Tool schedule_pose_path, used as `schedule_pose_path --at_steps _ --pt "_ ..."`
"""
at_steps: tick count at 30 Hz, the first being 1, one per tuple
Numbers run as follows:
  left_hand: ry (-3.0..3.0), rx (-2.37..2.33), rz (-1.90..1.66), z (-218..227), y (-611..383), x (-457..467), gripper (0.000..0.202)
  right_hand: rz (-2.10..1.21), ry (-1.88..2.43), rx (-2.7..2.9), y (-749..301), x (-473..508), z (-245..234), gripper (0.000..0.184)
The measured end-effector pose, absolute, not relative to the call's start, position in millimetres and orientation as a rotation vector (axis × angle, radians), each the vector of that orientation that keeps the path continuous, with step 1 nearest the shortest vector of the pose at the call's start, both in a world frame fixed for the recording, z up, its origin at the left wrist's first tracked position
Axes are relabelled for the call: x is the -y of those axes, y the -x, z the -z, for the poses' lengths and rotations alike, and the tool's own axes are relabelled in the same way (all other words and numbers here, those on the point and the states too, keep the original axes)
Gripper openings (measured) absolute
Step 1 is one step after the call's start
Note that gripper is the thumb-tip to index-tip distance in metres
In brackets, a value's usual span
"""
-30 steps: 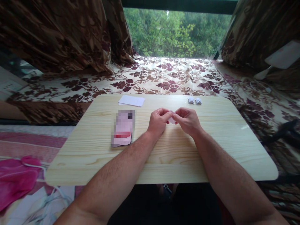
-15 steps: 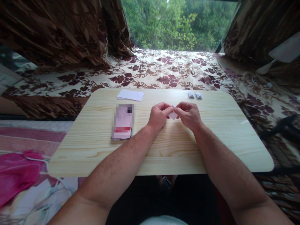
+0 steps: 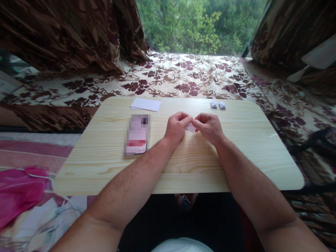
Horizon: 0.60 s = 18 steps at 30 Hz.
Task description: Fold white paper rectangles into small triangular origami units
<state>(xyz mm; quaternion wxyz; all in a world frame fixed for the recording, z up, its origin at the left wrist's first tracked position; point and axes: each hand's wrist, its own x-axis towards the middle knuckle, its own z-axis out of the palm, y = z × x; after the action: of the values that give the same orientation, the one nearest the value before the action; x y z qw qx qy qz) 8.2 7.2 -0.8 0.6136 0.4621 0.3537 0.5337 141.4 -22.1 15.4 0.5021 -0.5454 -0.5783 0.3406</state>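
A small folded piece of white paper (image 3: 190,128) is pinched between my two hands above the middle of the table. My left hand (image 3: 178,125) grips its left side, thumb on top. My right hand (image 3: 208,126) has thumb and fingers closed at its upper right edge. The fingers cover much of the paper, so its full shape is hidden. Beyond my right hand, two small folded paper pieces (image 3: 218,105) with raised peaks sit side by side near the far edge. A stack of white paper strips (image 3: 146,104) lies at the far left.
A phone-shaped object (image 3: 137,134), partly pixelated, lies on the wooden table (image 3: 86,168) beside my left forearm. Past the far edge is a ledge with floral cloth (image 3: 181,75). Pink fabric (image 3: 21,196) and papers lie on the left, below table height.
The paper has shifted slightly left and tilted between my fingers, and my right hand has moved a little left along its edge. The view has shifted slightly.
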Motion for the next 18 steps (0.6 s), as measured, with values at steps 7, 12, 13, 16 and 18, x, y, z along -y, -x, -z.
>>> schedule_pose_path --at_steps 7,12,13,16,18 --pt "-1.037 -0.812 -1.203 -1.5 -8.3 -6.3 0.019 -0.833 1.302 1.408 -142.3 22.7 -14.2 0.019" --pt "-1.032 -0.809 -1.237 -0.9 -7.6 -7.0 0.020 -0.893 1.287 1.376 -141.0 21.1 -13.3 0.021" --pt "-1.030 -0.814 -1.248 -0.2 -7.5 -7.4 0.019 -0.920 1.282 1.380 -140.7 20.7 -13.0 0.020" --pt "-1.018 -0.824 -1.279 1.9 -7.6 -8.4 0.019 -0.915 1.315 1.433 -140.4 20.4 -11.8 0.018" --pt "-1.013 -0.819 -1.286 2.6 -8.1 -8.6 0.019 -0.855 1.362 1.480 -140.5 21.2 -11.5 0.020"
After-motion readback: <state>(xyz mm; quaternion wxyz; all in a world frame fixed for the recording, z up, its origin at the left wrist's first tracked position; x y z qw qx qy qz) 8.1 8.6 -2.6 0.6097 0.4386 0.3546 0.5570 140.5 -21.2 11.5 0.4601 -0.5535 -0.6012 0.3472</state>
